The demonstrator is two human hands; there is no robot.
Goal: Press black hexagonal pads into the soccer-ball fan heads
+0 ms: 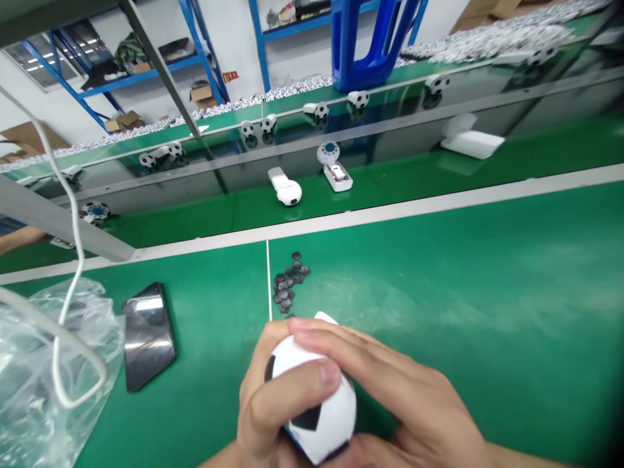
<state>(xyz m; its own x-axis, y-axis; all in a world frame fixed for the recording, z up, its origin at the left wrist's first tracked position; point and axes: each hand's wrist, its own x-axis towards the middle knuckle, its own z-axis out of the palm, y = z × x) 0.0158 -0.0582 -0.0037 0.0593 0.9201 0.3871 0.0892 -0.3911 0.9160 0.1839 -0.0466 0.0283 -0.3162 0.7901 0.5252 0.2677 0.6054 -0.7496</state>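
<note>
Left hand [273, 406] and right hand [409, 396] are clenched around a white soccer-patterned ball [329, 422], which is held at the near edge of the green bench [463, 273], black hexagonal patches [288, 283] being piled just beyond.

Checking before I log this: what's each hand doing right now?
Left hand: closed, holding the soccer-patterned ball.
Right hand: closed, holding the same ball.

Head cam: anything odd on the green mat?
A stray-looking white cable loops in front of the clear plastic bag at left. Black hexagonal patches lie loose on the green mat near the held soccer-patterned ball.
</note>
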